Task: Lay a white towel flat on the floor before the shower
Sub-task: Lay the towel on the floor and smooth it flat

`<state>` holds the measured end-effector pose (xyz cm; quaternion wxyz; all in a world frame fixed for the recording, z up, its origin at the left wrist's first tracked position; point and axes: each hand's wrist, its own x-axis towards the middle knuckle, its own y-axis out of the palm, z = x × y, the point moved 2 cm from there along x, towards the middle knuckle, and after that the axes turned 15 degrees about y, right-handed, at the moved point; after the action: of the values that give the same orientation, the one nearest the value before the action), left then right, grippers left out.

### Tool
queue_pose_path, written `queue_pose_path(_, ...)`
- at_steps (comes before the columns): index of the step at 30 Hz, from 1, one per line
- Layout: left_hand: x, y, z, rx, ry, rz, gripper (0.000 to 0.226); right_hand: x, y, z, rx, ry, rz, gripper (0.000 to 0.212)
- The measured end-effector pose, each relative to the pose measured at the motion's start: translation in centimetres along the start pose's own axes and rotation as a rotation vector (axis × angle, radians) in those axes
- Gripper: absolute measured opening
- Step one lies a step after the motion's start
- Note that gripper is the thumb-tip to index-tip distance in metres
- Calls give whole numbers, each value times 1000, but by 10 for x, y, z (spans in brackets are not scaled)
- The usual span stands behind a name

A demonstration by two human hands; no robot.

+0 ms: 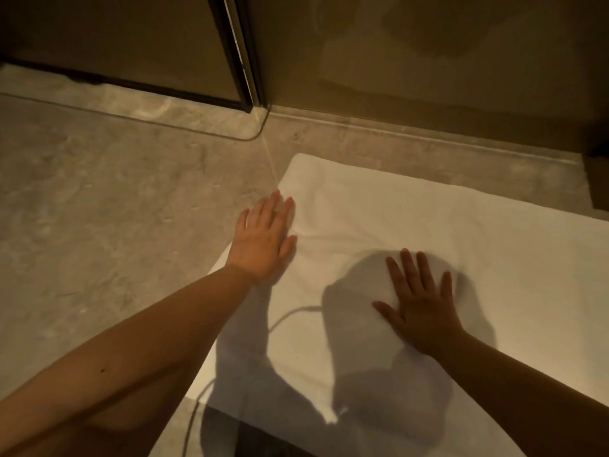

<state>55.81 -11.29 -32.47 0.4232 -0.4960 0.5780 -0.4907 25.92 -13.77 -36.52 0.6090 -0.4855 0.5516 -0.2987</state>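
A white towel [428, 225] lies spread out on the stone floor, running from the centre to the right edge of the view. My left hand [263, 239] rests palm down on the towel's left edge, fingers apart and flat. My right hand [418, 305] presses flat on the towel's middle, fingers spread, inside the dark shadow of my head. Neither hand grips the cloth. A few soft creases show near the left hand. The towel's near edge is partly under shadow.
The glass shower door [244, 61] with a dark frame stands at the upper left, with a raised stone threshold [164, 117] below it. A brown wall [428, 61] and low ledge run behind the towel. Bare stone floor [99, 209] lies on the left.
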Motion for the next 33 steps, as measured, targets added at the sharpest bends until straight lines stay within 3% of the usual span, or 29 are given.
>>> queue_pose_path(3,11,4,1,-112,-180,49,62,0,2,-3,-2,-1,-11,80)
queue_pose_path(11,25,-2,7,-227,-297,47,59,0,3,-1,14,-5,-15,82)
queue_pose_path(14,26,-8,3,-217,-212,19,44,0,2,-1,20,-8,-19,82)
queue_pose_path(21,21,-24,-26,122,296,-128,41,1,4,-1,18,-15,-10,81)
queue_pose_path(24,6,-15,-35,251,433,-45,41,2,5,-1,13,-19,-5,81)
queue_pose_path(27,-5,-1,-34,168,434,145,47,2,5,-1,3,-23,-2,81)
queue_pose_path(31,9,-15,-25,-26,354,-34,49,2,4,0,19,-30,7,82)
queue_pose_path(33,19,-16,-20,-71,180,-93,49,2,4,-1,15,-30,7,82)
